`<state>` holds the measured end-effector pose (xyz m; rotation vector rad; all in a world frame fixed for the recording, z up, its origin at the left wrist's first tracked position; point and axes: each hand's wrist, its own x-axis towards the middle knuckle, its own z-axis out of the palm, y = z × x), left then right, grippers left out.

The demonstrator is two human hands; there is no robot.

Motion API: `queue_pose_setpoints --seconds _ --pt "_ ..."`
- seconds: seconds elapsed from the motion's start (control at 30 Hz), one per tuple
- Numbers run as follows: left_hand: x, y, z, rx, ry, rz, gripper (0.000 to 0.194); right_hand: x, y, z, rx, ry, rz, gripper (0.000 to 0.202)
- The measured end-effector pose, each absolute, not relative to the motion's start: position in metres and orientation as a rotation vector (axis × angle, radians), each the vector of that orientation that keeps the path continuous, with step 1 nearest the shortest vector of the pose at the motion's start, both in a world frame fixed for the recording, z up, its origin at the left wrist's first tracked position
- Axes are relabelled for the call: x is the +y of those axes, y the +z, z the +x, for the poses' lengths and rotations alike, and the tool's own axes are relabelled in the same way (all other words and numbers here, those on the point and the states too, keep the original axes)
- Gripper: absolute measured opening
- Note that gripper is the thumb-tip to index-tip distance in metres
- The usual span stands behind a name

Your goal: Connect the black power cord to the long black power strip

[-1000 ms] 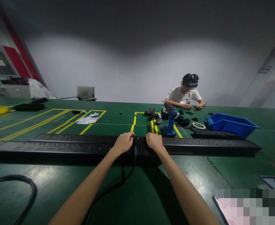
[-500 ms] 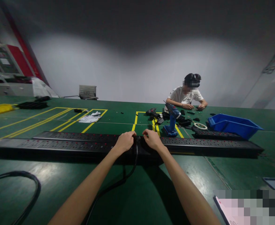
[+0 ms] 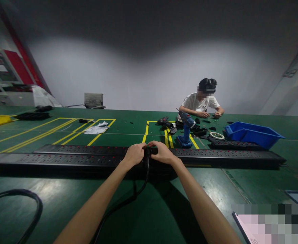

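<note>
Long black power strips [image 3: 70,162] with rows of sockets and small red marks lie across the green table before me. In the middle, a thick black power cable [image 3: 147,167] rises to the strips and hangs over their near side. My left hand [image 3: 134,156] is closed at the left of the cable's upper end, fingertips against it. From the right, my right hand [image 3: 161,152] curls its thumb and fingers round the same end. The fingers partly hide the cable's end and what lies beneath it.
Beyond the strips stand a blue cordless drill [image 3: 186,130] and a blue bin [image 3: 254,134]. A tape roll [image 3: 217,136] and black parts lie nearby. A co-worker [image 3: 201,101] sits across the table. White gloves [image 3: 97,128] lie left; a cable loop [image 3: 36,200] is at near left.
My right hand has moved left and closed in on the cable's end, its thumb and fingers now round it. The left hand stays in nearly the same place.
</note>
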<state>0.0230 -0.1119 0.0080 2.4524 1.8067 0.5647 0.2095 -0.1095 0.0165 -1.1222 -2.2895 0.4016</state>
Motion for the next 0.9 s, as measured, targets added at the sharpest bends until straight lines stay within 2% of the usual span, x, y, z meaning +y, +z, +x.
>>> queue_pose_setpoints --seconds 0.5,0.73,0.83,0.9 --pt "-0.112 0.009 0.021 1.808 0.516 2.479 0.027 -0.118 0.013 0.203 -2.418 0.116 -1.154 0.04" --pt "-0.111 0.009 0.022 1.811 0.538 2.48 0.027 -0.109 0.009 0.209 -2.314 0.4 -1.09 0.043" --pt "-0.11 0.008 0.022 1.808 0.537 2.489 0.027 -0.105 0.01 0.211 -2.26 0.59 -1.03 0.033" --pt "-0.11 0.007 0.021 1.788 0.538 2.503 0.027 -0.104 0.011 0.211 -2.221 0.661 -1.009 0.034"
